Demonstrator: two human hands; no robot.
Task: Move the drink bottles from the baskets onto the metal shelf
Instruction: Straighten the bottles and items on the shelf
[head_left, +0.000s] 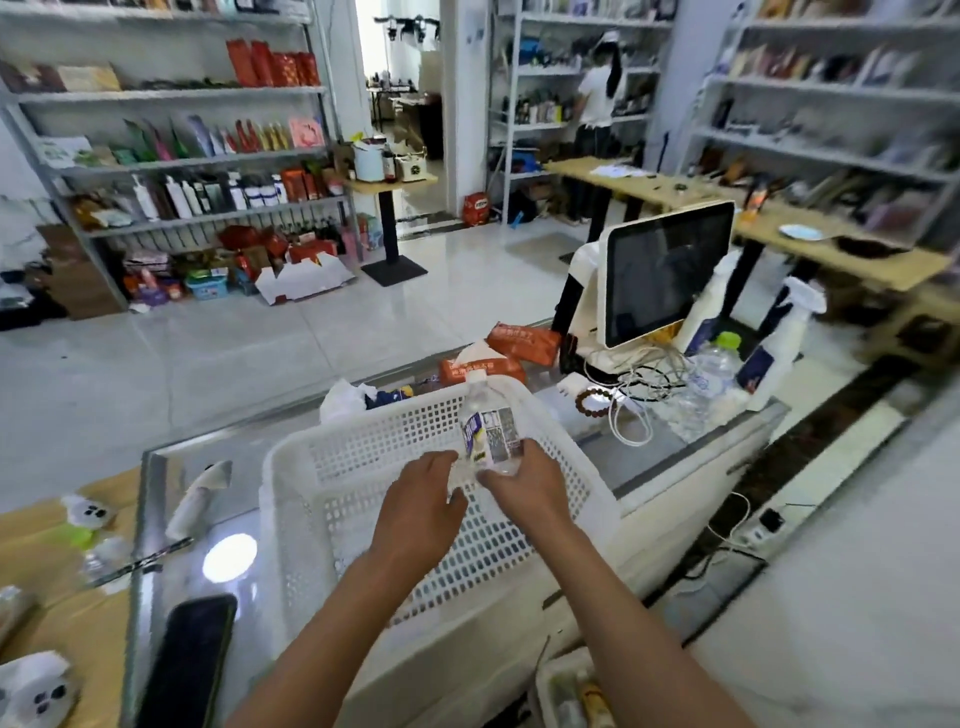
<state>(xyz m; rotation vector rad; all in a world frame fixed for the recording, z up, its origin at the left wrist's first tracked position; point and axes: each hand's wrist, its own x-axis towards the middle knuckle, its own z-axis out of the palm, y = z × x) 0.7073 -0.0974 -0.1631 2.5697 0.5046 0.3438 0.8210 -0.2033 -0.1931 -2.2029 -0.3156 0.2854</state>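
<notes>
White plastic latticework fills the middle of the counter (171, 457), where an open-weave basket (322, 483) is seen set on the glass top. A clear drink bottle (488, 428) with a white cap and a printed label is held upright over the basket's far right part by the right hand (519, 483), whose fingers are curled round its base. The left hand (421, 499) is brought up just beside it, thumb and fingers loosely bent near the bottle's lower end; whether the bottle is touched by it cannot be told. Two orange tissue packs (483, 369) are seen just beyond the basket's far rim. A point-of-sale screen (665, 270) is stood at the counter's far right corner, with a green-capped water bottle (711, 374), white cables and a bead bracelet (595, 402) close by. A dark phone (189, 660) is laid along the near left edge. Metal shelving (197, 161), stocked with packets and bottles, is seen across the tiled floor at left, well apart from the basket.
</notes>
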